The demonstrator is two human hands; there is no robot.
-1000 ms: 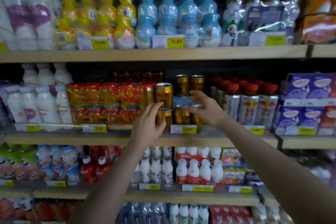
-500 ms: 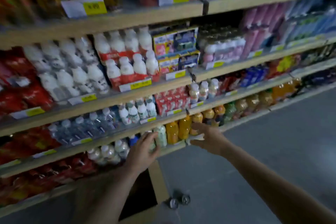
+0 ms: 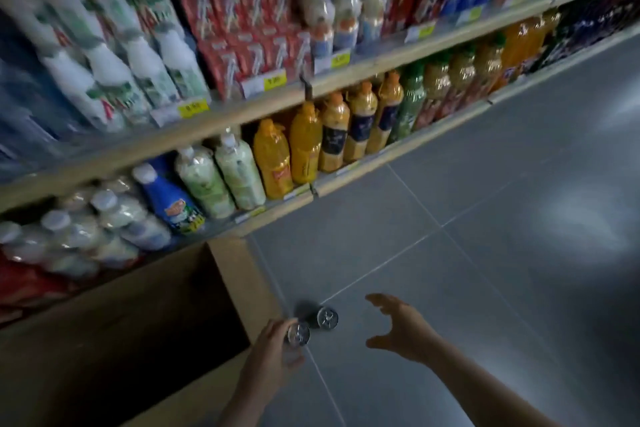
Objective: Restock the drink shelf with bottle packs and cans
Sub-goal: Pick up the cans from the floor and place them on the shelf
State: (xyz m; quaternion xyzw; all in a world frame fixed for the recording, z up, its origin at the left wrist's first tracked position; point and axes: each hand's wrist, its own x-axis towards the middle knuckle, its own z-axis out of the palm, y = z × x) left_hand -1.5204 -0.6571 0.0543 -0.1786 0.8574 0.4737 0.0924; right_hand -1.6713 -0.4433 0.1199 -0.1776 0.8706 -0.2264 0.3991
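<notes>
Two cans stand upright on the grey floor beside an open cardboard box (image 3: pixel 242 274). My left hand (image 3: pixel 273 354) wraps around the near can (image 3: pixel 298 333), fingers against its side. The far can (image 3: pixel 327 318) stands free just behind it. My right hand (image 3: pixel 401 329) hovers to the right of the far can, fingers spread wide and holding nothing. The drink shelf (image 3: pixel 242 111) rises on the left, its low rows filled with bottle packs.
The bottom shelf holds white, blue, green and orange bottles (image 3: pixel 304 146). Red cartons (image 3: pixel 249 28) and white bottle packs fill the row above. The box interior looks dark. Grey tiled floor (image 3: pixel 502 218) stretches to the right.
The view has dropped from the gold cans on the upper shelf to the floor. Both hands came down; the left now grips a floor can and the right reaches toward the other.
</notes>
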